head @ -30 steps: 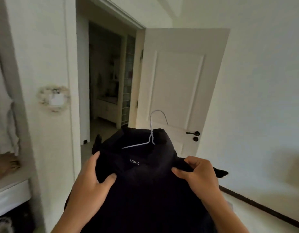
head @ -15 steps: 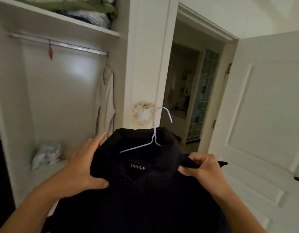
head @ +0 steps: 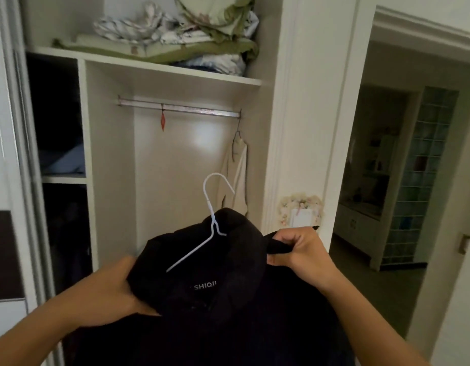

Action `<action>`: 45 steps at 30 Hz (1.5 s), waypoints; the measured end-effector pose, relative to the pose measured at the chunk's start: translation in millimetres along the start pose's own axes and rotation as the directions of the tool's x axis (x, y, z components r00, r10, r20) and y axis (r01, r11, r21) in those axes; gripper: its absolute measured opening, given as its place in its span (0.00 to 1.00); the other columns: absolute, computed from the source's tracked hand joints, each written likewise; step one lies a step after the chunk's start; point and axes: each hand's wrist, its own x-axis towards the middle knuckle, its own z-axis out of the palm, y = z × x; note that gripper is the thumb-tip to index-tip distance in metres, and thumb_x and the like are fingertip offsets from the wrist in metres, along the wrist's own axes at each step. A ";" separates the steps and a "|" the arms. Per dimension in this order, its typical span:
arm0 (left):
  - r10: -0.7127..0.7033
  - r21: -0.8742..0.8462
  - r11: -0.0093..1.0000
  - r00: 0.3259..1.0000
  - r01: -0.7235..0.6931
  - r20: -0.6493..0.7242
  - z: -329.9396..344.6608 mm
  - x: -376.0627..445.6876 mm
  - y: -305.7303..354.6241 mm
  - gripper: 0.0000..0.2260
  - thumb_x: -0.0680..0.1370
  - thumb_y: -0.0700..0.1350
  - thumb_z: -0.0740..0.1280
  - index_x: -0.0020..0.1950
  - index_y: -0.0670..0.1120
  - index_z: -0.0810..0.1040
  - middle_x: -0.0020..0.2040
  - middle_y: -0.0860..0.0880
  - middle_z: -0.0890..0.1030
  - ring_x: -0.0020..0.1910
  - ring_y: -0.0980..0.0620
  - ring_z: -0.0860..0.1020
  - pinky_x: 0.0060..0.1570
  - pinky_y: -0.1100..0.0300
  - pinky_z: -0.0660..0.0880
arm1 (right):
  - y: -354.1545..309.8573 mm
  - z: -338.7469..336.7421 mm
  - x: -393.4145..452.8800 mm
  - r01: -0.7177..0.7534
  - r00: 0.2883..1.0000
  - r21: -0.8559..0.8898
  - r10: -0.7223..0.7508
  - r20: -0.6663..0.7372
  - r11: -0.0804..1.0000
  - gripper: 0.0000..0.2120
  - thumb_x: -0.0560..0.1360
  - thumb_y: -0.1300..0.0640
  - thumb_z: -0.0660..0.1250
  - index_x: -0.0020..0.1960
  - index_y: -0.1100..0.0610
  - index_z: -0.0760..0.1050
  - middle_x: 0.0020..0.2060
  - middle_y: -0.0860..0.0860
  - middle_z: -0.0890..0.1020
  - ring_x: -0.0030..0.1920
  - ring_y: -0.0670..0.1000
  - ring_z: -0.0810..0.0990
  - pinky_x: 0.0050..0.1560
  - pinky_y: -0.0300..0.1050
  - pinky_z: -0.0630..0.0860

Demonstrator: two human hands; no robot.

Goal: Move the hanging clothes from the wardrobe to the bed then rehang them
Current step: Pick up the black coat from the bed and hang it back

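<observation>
The left hand [head: 109,289] grips the near left shoulder of a black fabric garment [head: 202,299] on a thin white wire hanger [head: 211,223], while the right hand [head: 294,249] pinches a dark fold at its right shoulder. Beyond them, the silver metal wardrobe rail [head: 178,108] carries one cream hanging garment [head: 238,170] at its far right end. Rehanging looks underway: the black piece is not yet hooked on, and how many remain on the bed cannot be seen.

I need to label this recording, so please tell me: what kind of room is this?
Probably a bedroom, in front of a built-in wardrobe: a clothes rail with one pale garment hanging, and folded bedding on the top shelf.
</observation>
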 end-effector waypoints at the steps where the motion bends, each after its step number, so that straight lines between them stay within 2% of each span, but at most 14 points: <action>1: -0.023 -0.011 1.000 0.999 0.024 0.024 -7.5 3.4 1.3 0.15 0.65 0.40 0.80 0.44 0.57 0.82 0.40 0.57 0.85 0.43 0.61 0.82 0.41 0.69 0.75 | 1.2 6.1 13.5 0.008 1.000 -0.002 -0.008 -0.011 1.000 0.07 0.65 0.65 0.78 0.34 0.58 0.81 0.32 0.55 0.84 0.36 0.56 0.83 0.42 0.55 0.79; 5: -0.066 -0.094 0.993 0.998 0.065 -0.015 -33.4 21.0 3.3 0.21 0.66 0.38 0.79 0.52 0.57 0.80 0.47 0.60 0.85 0.48 0.63 0.82 0.44 0.72 0.75 | -0.3 36.2 63.4 0.054 0.990 0.052 -0.047 -0.130 0.997 0.06 0.65 0.71 0.75 0.35 0.63 0.81 0.33 0.58 0.83 0.33 0.52 0.81 0.37 0.48 0.77; 10: -0.123 -0.232 0.969 0.983 0.089 -0.139 -66.4 47.5 -1.3 0.17 0.67 0.35 0.77 0.51 0.51 0.83 0.44 0.53 0.86 0.44 0.56 0.84 0.48 0.61 0.76 | -10.8 80.6 115.7 0.013 0.965 -0.107 -0.040 -0.260 0.994 0.12 0.71 0.68 0.71 0.42 0.51 0.84 0.35 0.43 0.84 0.38 0.42 0.81 0.41 0.36 0.75; 14: -0.201 -0.342 0.932 0.956 0.119 -0.216 -87.8 71.3 -13.4 0.15 0.66 0.34 0.77 0.48 0.49 0.84 0.41 0.51 0.86 0.47 0.49 0.83 0.52 0.53 0.77 | -32.2 109.3 135.3 -0.108 0.931 -0.266 0.004 -0.366 0.958 0.15 0.76 0.65 0.65 0.59 0.52 0.81 0.53 0.45 0.84 0.52 0.45 0.80 0.55 0.37 0.74; 16: -0.224 -0.395 0.912 0.941 0.111 -0.252 -95.9 81.9 -17.9 0.13 0.66 0.33 0.77 0.45 0.48 0.83 0.40 0.50 0.86 0.45 0.48 0.83 0.45 0.56 0.77 | -47.5 122.3 128.3 -0.112 0.914 -0.240 0.005 -0.405 0.964 0.16 0.76 0.67 0.62 0.56 0.51 0.81 0.51 0.44 0.84 0.49 0.42 0.81 0.51 0.34 0.75; 20: -0.281 -0.550 0.832 0.911 0.075 -0.301 -105.9 98.2 -21.2 0.11 0.67 0.34 0.76 0.43 0.47 0.80 0.40 0.47 0.83 0.39 0.48 0.81 0.35 0.60 0.73 | -97.6 157.0 91.8 -0.090 0.938 -0.055 0.066 -0.340 0.994 0.04 0.74 0.50 0.71 0.47 0.46 0.77 0.37 0.44 0.83 0.37 0.45 0.83 0.43 0.49 0.82; 23: -0.281 -0.595 0.804 0.886 0.008 -0.368 -104.1 112.2 -17.0 0.07 0.67 0.35 0.75 0.42 0.43 0.83 0.38 0.44 0.84 0.38 0.46 0.83 0.37 0.57 0.77 | -139.2 173.6 74.7 -0.153 0.974 -0.021 0.147 -0.175 0.988 0.20 0.67 0.34 0.71 0.50 0.46 0.74 0.38 0.46 0.84 0.37 0.45 0.84 0.42 0.50 0.83; 26: -0.292 -0.566 0.825 0.852 -0.006 -0.435 -100.8 133.4 -9.9 0.05 0.67 0.39 0.75 0.39 0.41 0.82 0.37 0.43 0.83 0.37 0.44 0.82 0.41 0.52 0.80 | -162.7 179.9 84.0 -0.228 0.973 -0.172 0.230 -0.003 0.958 0.29 0.59 0.25 0.70 0.47 0.47 0.74 0.43 0.45 0.83 0.42 0.44 0.84 0.45 0.49 0.84; 30: -0.243 -0.534 0.844 0.858 -0.043 -0.453 -100.9 166.4 -5.8 0.06 0.64 0.43 0.74 0.37 0.43 0.82 0.35 0.44 0.83 0.37 0.42 0.82 0.45 0.46 0.81 | -161.0 162.3 124.8 -0.294 0.929 -0.142 0.317 0.188 0.945 0.23 0.65 0.41 0.78 0.52 0.55 0.79 0.46 0.49 0.86 0.46 0.47 0.85 0.48 0.50 0.84; 33: -0.225 -0.536 0.842 0.865 -0.059 -0.449 -101.4 192.9 -3.2 0.08 0.62 0.44 0.73 0.39 0.44 0.81 0.37 0.44 0.83 0.39 0.42 0.82 0.45 0.44 0.81 | -149.0 153.2 154.9 -0.301 0.848 -0.311 0.402 0.346 0.902 0.21 0.67 0.58 0.79 0.58 0.56 0.78 0.52 0.51 0.84 0.54 0.52 0.83 0.54 0.53 0.82; 37: -0.211 -0.531 0.842 0.850 -0.093 -0.482 -101.8 227.9 4.0 0.06 0.66 0.41 0.72 0.41 0.42 0.79 0.39 0.43 0.82 0.39 0.42 0.81 0.45 0.44 0.81 | -126.4 156.4 187.1 -0.353 0.888 -0.313 0.421 0.184 0.882 0.11 0.66 0.67 0.73 0.45 0.59 0.76 0.40 0.55 0.82 0.44 0.56 0.83 0.38 0.46 0.81; 39: -0.217 -0.549 0.829 0.841 -0.109 -0.496 -101.5 246.0 7.4 0.06 0.68 0.39 0.71 0.42 0.41 0.78 0.41 0.42 0.82 0.40 0.42 0.81 0.46 0.44 0.81 | -116.4 152.6 199.5 -0.363 0.909 -0.265 0.402 0.110 0.893 0.11 0.64 0.67 0.71 0.45 0.61 0.74 0.37 0.56 0.79 0.39 0.56 0.82 0.32 0.43 0.78; 42: -0.239 -0.591 0.798 0.839 -0.117 -0.489 -102.0 273.6 16.6 0.04 0.70 0.37 0.70 0.40 0.40 0.75 0.38 0.43 0.79 0.38 0.43 0.78 0.44 0.50 0.79 | -95.7 143.7 220.1 -0.348 0.931 -0.189 0.362 0.047 0.918 0.19 0.60 0.63 0.71 0.51 0.65 0.76 0.39 0.60 0.80 0.40 0.57 0.83 0.35 0.47 0.78; 45: -0.240 -0.615 0.777 0.839 -0.136 -0.489 -101.9 303.5 29.0 0.06 0.71 0.35 0.68 0.37 0.41 0.72 0.35 0.45 0.75 0.35 0.46 0.74 0.35 0.58 0.72 | -75.2 132.2 240.3 -0.291 0.957 -0.134 0.289 -0.036 0.947 0.23 0.54 0.59 0.68 0.48 0.67 0.74 0.37 0.58 0.76 0.38 0.56 0.78 0.38 0.50 0.72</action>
